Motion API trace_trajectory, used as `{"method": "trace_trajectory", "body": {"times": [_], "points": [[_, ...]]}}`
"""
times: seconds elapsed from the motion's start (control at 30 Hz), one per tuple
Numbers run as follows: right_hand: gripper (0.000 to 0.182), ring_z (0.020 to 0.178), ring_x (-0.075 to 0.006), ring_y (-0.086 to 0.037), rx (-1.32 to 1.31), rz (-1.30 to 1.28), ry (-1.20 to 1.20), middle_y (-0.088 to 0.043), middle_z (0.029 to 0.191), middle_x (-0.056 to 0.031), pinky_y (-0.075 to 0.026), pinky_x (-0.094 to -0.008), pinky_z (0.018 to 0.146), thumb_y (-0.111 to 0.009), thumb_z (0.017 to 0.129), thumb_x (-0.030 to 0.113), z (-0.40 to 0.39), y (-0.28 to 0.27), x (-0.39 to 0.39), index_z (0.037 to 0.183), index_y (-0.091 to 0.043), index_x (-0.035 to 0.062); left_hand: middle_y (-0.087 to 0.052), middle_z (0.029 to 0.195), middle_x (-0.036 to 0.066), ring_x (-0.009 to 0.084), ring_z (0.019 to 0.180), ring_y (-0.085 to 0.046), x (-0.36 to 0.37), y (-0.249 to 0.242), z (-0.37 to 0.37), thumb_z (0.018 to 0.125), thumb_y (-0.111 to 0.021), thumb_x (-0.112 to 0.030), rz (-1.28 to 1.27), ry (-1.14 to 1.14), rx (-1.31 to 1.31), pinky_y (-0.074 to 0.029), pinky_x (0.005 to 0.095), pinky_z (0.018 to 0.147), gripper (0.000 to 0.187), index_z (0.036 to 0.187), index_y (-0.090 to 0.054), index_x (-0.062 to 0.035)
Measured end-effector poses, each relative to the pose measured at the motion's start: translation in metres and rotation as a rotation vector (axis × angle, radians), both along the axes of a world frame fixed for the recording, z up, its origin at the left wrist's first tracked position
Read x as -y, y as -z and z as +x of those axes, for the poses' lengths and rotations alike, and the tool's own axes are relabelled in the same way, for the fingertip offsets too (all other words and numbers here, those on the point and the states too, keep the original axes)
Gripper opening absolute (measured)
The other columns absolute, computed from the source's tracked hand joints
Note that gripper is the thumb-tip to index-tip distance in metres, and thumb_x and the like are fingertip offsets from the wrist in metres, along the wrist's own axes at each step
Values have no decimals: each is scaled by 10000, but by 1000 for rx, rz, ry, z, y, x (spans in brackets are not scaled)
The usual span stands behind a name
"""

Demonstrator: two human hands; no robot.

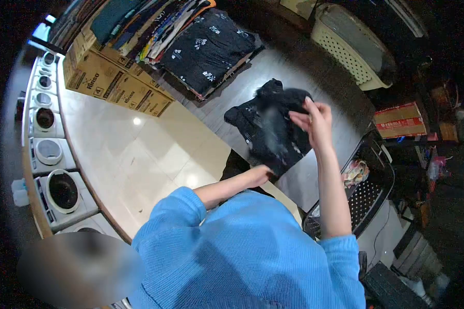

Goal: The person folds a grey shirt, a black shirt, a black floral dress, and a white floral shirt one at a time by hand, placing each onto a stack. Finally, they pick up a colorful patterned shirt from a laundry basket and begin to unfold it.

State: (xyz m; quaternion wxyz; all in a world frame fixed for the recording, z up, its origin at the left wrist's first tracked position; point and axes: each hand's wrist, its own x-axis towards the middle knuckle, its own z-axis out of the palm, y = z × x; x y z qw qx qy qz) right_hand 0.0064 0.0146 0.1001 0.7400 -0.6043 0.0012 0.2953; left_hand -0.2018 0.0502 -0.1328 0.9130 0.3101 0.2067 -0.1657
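A black shirt [258,123] with a blurred pale print and small light marks lies spread on the grey tabletop [216,117]. My left hand [259,176] is closed at the shirt's lower edge, close to the table's near side, its fingertips partly hidden. At the shirt's right side, my right hand [314,121] pinches a raised, blurred part of the black cloth between thumb and fingertips, its other fingers slightly bent.
A folded stack topped by black flowered cloth [206,49] lies beyond the shirt, beside more piled clothes. Rinso cartons [121,85] stand left. A cream basket [345,49] is at the far right, and a dark basket [366,206] holds patterned cloth nearer. Front-loading machines [62,190] line the left.
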Motion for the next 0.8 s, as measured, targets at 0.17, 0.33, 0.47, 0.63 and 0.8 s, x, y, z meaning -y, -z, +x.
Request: {"method": "trace_trajectory", "body": {"times": [0.17,0.33,0.47,0.63,0.8], "points": [[464,593,-279,-666,177,-470,41,-596,868,-180,-582,-362,530,-710,858,284,45,79,54,1030,-412,-27,-618,1225,78,200,1116,-572,-19,-15,5,787,-628,-7,-358,-143,-242,-391,397,1012,446,1228,-559,5],[408,586,-214,-653,-170,-741,-19,-647,820,-152,-531,-326,482,-744,830,338,-21,110,110,950,-569,-11,-607,1256,85,201,1144,-578,-21,-92,19,925,-601,-162,-417,-176,-175,-419,391,1023,396,1283,-525,-11],[363,825,-211,-662,-470,-17,70,-669,978,-105,-548,-362,713,-717,858,261,-47,113,83,1080,-599,-1,-594,1276,99,212,1158,-580,-19,-105,21,979,-535,-193,-521,-66,-141,-441,380,1030,355,1282,-521,-9],[323,898,-238,-668,401,-369,-2,-694,1007,-129,-522,-351,782,-666,858,119,-13,104,66,1126,-597,-50,-628,1163,236,324,1084,-637,-66,-188,6,1026,-408,-334,49,430,-113,-520,390,945,469,1193,-532,87],[222,827,-479,-607,1115,-792,-394,-645,822,-272,-491,-492,665,-617,862,110,-51,-56,13,990,-501,-29,-567,1259,238,391,1225,-524,-102,-224,27,1036,-281,-381,-208,-128,-61,-444,468,1043,540,1257,-493,63]]}}
